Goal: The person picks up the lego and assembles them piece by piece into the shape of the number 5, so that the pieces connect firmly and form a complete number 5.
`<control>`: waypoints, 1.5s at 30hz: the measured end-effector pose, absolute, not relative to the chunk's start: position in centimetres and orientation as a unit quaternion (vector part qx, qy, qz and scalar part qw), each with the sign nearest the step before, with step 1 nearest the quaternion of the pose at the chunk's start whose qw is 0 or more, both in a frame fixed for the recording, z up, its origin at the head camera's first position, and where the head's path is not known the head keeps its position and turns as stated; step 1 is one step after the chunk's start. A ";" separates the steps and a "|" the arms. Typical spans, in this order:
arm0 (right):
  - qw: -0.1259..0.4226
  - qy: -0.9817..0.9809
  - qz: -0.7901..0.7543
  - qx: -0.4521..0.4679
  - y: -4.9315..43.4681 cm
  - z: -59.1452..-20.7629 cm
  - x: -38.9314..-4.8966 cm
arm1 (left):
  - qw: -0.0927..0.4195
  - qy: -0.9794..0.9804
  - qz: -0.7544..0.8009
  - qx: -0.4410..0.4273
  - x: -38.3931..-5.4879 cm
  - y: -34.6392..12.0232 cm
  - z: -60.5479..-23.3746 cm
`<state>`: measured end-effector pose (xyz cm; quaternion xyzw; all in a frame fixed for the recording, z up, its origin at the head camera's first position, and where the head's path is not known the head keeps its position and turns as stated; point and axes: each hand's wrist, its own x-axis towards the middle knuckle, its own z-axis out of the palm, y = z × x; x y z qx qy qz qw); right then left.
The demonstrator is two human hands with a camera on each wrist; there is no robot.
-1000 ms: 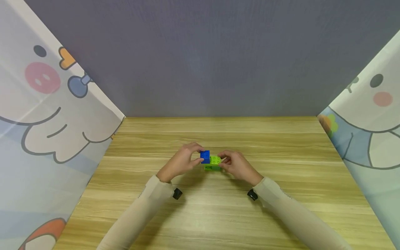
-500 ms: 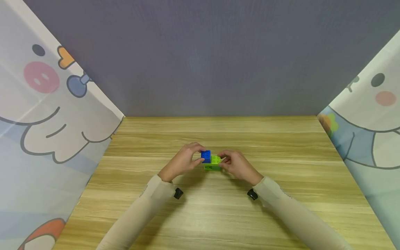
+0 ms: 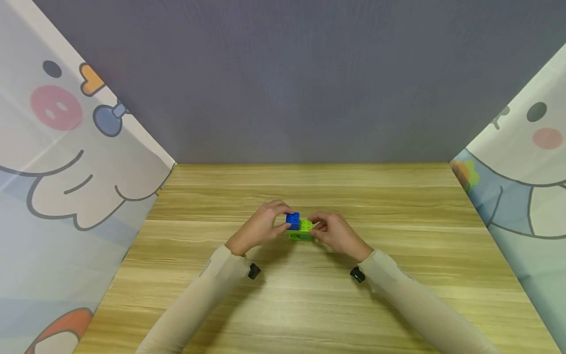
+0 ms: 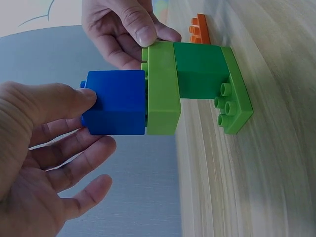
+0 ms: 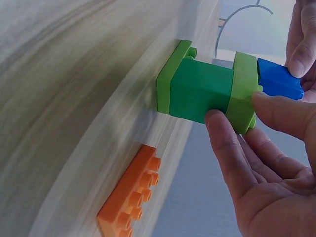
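Observation:
My left hand (image 3: 261,227) pinches a blue toy building brick (image 4: 117,101) between thumb and fingers. The brick stands over the left end of a light green plate (image 4: 163,113), with a narrow line of studs showing between them in the left wrist view. Below that plate is a dark green brick (image 4: 200,69), set on a lower light green plate (image 4: 241,101) that rests on the table. Bare studs show on the lower plate's left end. My right hand (image 3: 336,233) grips the right end of the upper plate, one finger against the dark green brick.
An orange plate (image 5: 131,190) with several studs lies on the table to the right of the stack; the right hand covers it in the head view. The wood-grain table (image 3: 300,305) ends at a grey back wall (image 3: 305,83). Cartoon-printed panels (image 3: 57,147) flank both sides.
The left hand has shifted the blue brick slightly to the right over the upper light green plate, covering more of it. The right hand has kept its hold in place.

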<state>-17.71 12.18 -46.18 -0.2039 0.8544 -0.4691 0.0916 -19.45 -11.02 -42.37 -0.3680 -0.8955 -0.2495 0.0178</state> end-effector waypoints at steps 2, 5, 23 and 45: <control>0.091 0.854 -0.470 -0.204 12.2 -46.2 -17.7 | 0.017 -0.895 -0.251 -0.367 -19.4 -11.0 -42.4; 0.090 0.854 -0.469 -0.205 12.2 -46.2 -17.8 | 0.015 -0.896 -0.250 -0.367 -19.5 -10.9 -42.3; 0.092 0.857 -0.464 -0.207 12.1 -46.3 -18.0 | -0.024 -0.900 -0.246 -0.359 -19.6 -10.7 -41.5; 0.097 0.852 -0.471 -0.207 12.2 -46.3 -18.0 | -0.001 -0.903 -0.239 -0.358 -19.5 -10.5 -42.2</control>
